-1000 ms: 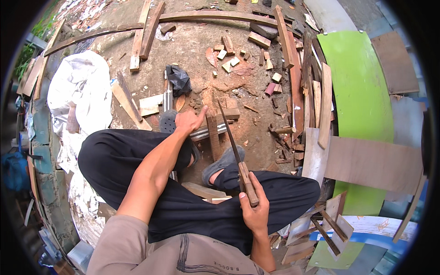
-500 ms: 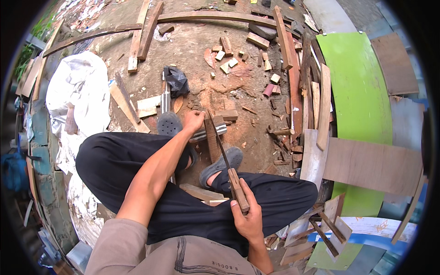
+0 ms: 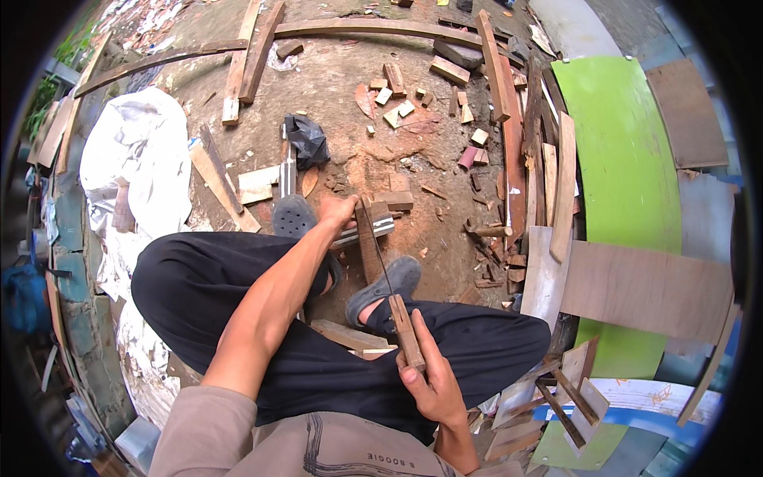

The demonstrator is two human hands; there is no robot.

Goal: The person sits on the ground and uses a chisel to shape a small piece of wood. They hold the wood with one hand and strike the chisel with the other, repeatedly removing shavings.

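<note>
My right hand (image 3: 435, 387) is wrapped around the wooden handle (image 3: 407, 334) of a hand saw. Its thin dark blade (image 3: 380, 258) runs forward, away from me, over a narrow wooden strip (image 3: 369, 248). Beside the strip's far end, my left hand (image 3: 338, 209) is closed, fingertips against the wood; its grip is partly hidden. Under the strip lies a block with black and white stripes (image 3: 380, 228). My grey clogs stand on both sides of the strip, the left clog (image 3: 293, 216) farther off than the right clog (image 3: 387, 290).
Wood offcuts (image 3: 395, 115) lie scattered on the dirt ahead, near a black plastic bag (image 3: 307, 140). A white sack (image 3: 143, 151) is at left. Long boards (image 3: 563, 187) and a green panel (image 3: 624, 159) line the right side. Wooden beams (image 3: 373, 29) cross the far ground.
My right hand and the saw handle have shifted slightly left and toward me, and the blade stands a little steeper. My left hand stays nearly where it was by the strip's end.
</note>
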